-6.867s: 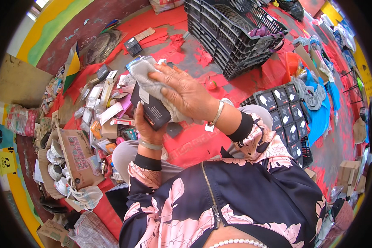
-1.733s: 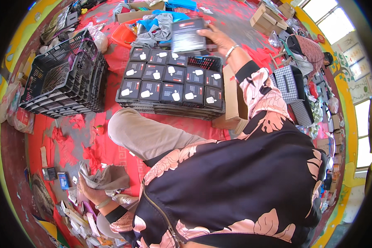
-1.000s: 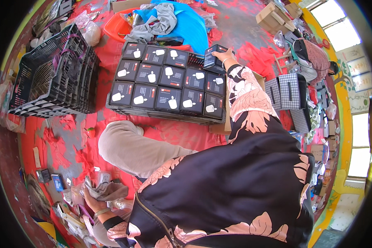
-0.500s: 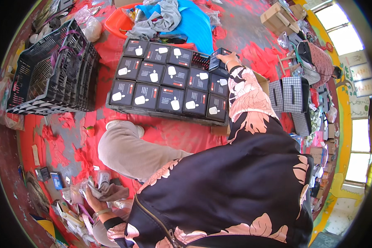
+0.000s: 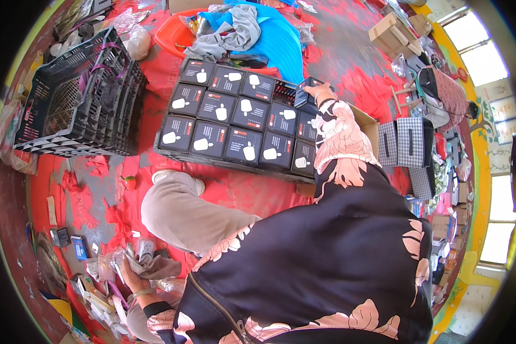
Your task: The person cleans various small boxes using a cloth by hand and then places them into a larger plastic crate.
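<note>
Evidently, the dark box (image 5: 305, 98) is situated at 1 o'clock, at the far right corner of the black crate (image 5: 229, 165), and its top is covered by the fingers of the right hand (image 5: 322, 92). Whether it is pinched or merely pressed cannot be told; the palm side is hidden. Its base is not seen either, so full seating is not confirmed. At 8 o'clock, grey cloth (image 5: 161, 267) is clasped in the left hand (image 5: 133, 280), well apart from the crate.

Risks, as judged: a gap is left on the 9 o'clock side of the dark box, beside the packed boxes (image 5: 251, 112). Should pressure be put on one edge only, it could be tipped or slid that way. A corner could be crushed if caught on the crate's rim. Fine control may be reduced by so stretched a reach. The near packed boxes could be brushed or scuffed by the pink-flowered sleeve (image 5: 348, 140). Clear plastic (image 5: 107, 265), bunched near the grey cloth, could be dragged along if snagged.
</note>
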